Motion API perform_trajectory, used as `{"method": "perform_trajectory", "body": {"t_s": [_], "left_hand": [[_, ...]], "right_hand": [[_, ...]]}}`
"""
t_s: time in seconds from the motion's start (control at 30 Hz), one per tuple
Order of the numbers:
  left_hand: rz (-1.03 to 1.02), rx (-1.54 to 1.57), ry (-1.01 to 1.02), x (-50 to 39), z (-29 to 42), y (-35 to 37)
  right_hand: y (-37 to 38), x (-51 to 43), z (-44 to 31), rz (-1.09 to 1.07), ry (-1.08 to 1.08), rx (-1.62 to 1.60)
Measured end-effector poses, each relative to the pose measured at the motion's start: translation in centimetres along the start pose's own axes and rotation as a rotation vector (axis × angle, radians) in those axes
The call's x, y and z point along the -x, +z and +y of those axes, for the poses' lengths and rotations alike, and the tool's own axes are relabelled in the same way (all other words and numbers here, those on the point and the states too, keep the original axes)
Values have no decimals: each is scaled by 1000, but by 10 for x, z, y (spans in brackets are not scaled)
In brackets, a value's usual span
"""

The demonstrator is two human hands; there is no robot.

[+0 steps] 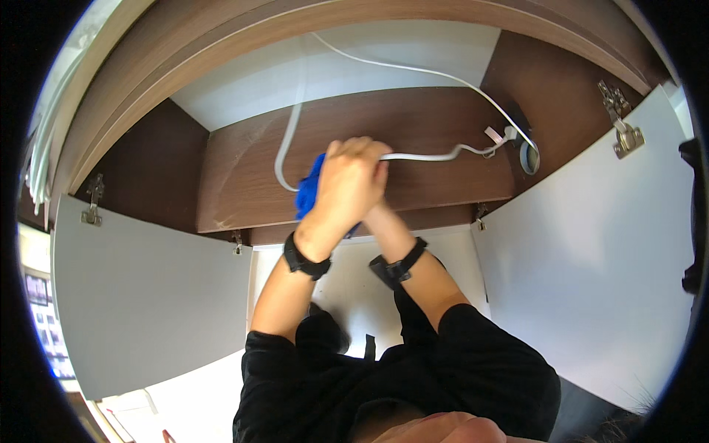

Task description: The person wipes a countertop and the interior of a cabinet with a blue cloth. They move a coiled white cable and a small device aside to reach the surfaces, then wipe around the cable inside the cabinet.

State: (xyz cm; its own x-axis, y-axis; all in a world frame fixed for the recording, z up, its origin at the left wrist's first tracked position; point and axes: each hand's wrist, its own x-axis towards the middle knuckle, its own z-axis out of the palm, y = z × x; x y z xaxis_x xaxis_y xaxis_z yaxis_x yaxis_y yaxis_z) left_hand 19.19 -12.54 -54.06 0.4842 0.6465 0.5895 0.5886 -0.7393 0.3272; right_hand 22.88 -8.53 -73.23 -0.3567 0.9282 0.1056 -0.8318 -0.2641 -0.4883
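Observation:
Both hands meet over a shelf inside the open cabinet. My left hand (346,180) is closed around a bunched blue cloth (308,191), which shows beyond its left side. A white cable (421,157) comes out of the hands on the right and out by the cloth on the left, so part of it is covered. My right hand (378,204) lies mostly behind the left one; its fingers are hidden, and what it grips cannot be made out. Each wrist wears a black band.
The brown wooden shelf (443,119) lies beneath the hands. On the right, a white plug (509,133) sits near a round cable hole (529,158), with a thinner white cord (410,67) running upward. Hinged doors stand open at the left (149,299) and right (576,243).

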Motion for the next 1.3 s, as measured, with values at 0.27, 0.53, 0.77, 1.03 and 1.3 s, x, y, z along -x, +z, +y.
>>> {"method": "perform_trajectory", "body": {"t_s": [0.27, 0.53, 0.77, 1.03, 1.3], "left_hand": [[201, -183, 8, -25, 4, 20], [299, -364, -156, 0, -9, 44], [516, -390, 10, 9, 8, 60], [-209, 140, 431, 21, 53, 78], [-317, -12, -353, 106, -60, 53]], "right_hand": [[-55, 61, -159, 973, -168, 749], [-48, 52, -80, 1029, 55, 2341], [-3, -15, -45, 187, -295, 2394], [27, -12, -49, 248, -331, 415], [-28, 52, -199, 450, -659, 306]]}}
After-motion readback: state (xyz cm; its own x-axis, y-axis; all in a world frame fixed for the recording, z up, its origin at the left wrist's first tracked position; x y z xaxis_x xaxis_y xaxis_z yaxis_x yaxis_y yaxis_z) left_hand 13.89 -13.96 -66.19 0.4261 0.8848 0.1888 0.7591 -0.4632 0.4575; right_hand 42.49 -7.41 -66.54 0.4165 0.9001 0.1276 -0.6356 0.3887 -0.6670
